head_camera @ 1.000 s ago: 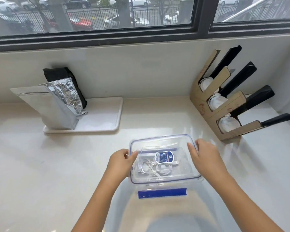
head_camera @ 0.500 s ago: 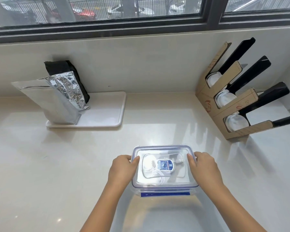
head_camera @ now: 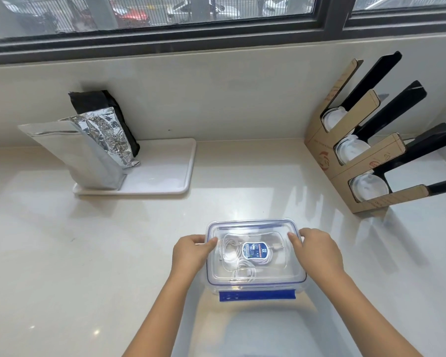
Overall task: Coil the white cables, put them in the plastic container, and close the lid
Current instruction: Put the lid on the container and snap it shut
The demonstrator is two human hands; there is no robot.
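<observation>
A clear plastic container point(head_camera: 258, 287) with blue trim stands on the pale counter in front of me. Its transparent lid point(head_camera: 276, 271) lies flat on top. Coiled white cables point(head_camera: 232, 253) show through the lid, beside a blue oval label. My left hand point(head_camera: 191, 253) grips the lid's left edge, thumb on top. My right hand point(head_camera: 317, 251) grips the lid's right edge the same way. A blue latch flap point(head_camera: 256, 296) sticks out flat at the near side.
A white tray point(head_camera: 165, 176) at the back left carries a silver foil pouch point(head_camera: 88, 153) and a black pouch point(head_camera: 101, 104). A cardboard rack point(head_camera: 366, 161) with cup lids and black sleeves stands at the right. A wall and window run behind the counter.
The lid has come down from a raised tilt onto the container and now lies flat. Both hands stayed on its side edges. The view has tipped further down.
</observation>
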